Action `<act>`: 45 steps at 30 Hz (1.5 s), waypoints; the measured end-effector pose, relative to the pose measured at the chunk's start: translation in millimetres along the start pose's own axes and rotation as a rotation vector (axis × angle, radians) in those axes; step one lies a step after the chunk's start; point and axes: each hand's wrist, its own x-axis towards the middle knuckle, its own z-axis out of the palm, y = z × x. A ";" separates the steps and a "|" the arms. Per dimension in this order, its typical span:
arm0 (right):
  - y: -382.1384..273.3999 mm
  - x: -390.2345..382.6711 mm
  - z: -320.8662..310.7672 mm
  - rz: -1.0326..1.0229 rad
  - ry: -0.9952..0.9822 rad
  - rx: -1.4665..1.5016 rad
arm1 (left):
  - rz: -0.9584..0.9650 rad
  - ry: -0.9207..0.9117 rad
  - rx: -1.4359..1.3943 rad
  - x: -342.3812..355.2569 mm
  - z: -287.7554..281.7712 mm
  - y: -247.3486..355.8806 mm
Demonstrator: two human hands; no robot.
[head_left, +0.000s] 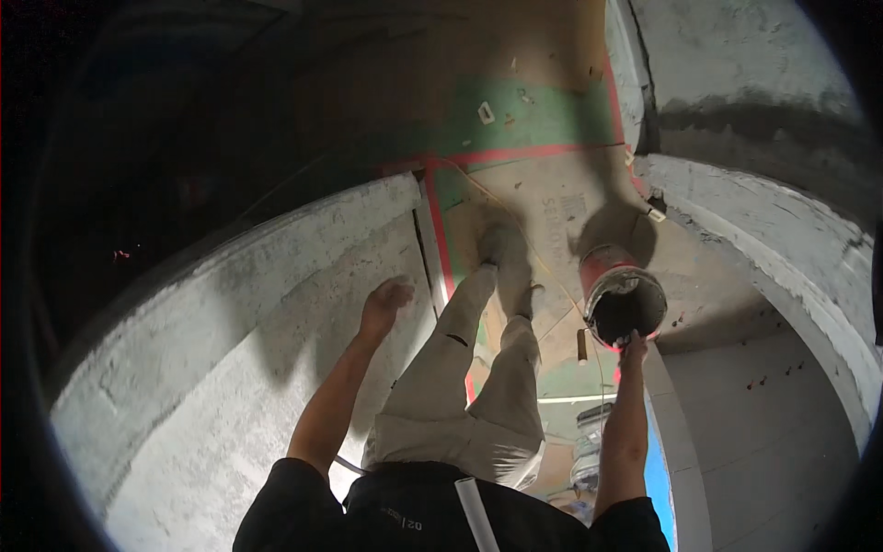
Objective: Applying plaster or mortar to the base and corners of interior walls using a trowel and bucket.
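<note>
My right hand (634, 347) grips the near edge of a red bucket (604, 260), where its rim or handle meets my fingers. The bucket is tilted so that its dark opening faces me, and grey residue coats its rim and inside. A brown, wooden-looking tool handle (581, 346) shows just left of the bucket; the rest of that tool is hidden. On the other side, my left hand (390, 300) hangs beside my left leg, near a grey low wall. Its fingers are loosely bent and a little apart, with nothing visible in them.
Brown protective board (561, 198) covers the floor, edged by red tape (524, 154) and green sheeting (543, 120). A thin yellow cord (478, 187) crosses it. Rough grey walls (248, 285) flank both sides. Grey tiling (773, 414) lies right; debris (486, 112) sits ahead.
</note>
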 end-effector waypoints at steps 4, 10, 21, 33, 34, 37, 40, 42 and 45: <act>-9.4 -54.5 88.1 -0.662 0.005 -1.492 | -0.166 0.020 -0.008 21.4 -7.9 -29.4; -18.3 -147.2 261.4 -0.501 -0.336 -0.563 | -0.170 -0.332 0.578 112.0 75.6 -86.3; 173.7 -109.7 363.3 -0.001 -0.499 -0.609 | 0.112 -0.120 0.683 455.8 212.0 -120.9; 139.1 -36.1 347.0 -0.137 -0.474 -0.707 | 0.066 0.193 1.068 594.7 352.0 -106.3; 134.0 -35.2 350.8 -0.135 -0.485 -0.695 | 0.111 0.254 1.143 599.0 348.9 -109.7; 113.8 -33.9 354.3 -0.317 -0.602 -0.842 | 0.030 0.194 1.116 597.3 361.0 -108.7; 90.8 -29.5 359.4 -0.322 -0.655 -0.776 | -0.054 0.138 1.172 596.5 373.4 -96.7; 70.1 -29.8 361.6 -0.304 -0.658 -0.754 | -0.065 0.133 1.163 600.6 371.3 -91.2; 39.6 -29.7 357.2 -0.246 -0.580 -0.720 | -0.095 0.121 1.171 603.2 370.0 -90.1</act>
